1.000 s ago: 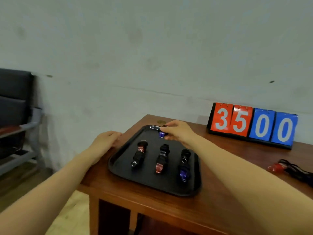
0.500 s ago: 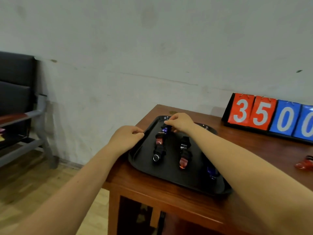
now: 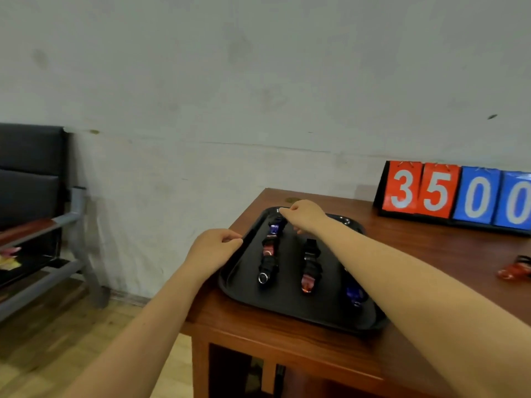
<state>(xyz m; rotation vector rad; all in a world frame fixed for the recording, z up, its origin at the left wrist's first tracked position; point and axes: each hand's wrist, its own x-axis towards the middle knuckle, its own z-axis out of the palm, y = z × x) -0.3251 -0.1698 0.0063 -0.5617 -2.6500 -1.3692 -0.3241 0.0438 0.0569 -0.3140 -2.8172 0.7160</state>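
blue whistle (image 3: pixel 274 228) at the far end of the black tray (image 3: pixel 290 307)
right hand (image 3: pixel 306 218) pinches it, seemingly to set it straight; left hand (image 3: pixel 214 248) curls on the left rim, likely steadying the tray.

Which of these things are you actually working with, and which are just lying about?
In use: black tray, small coloured pieces on it, left hand, right hand.
Lying about: scoreboard, red piece on the table, bench.
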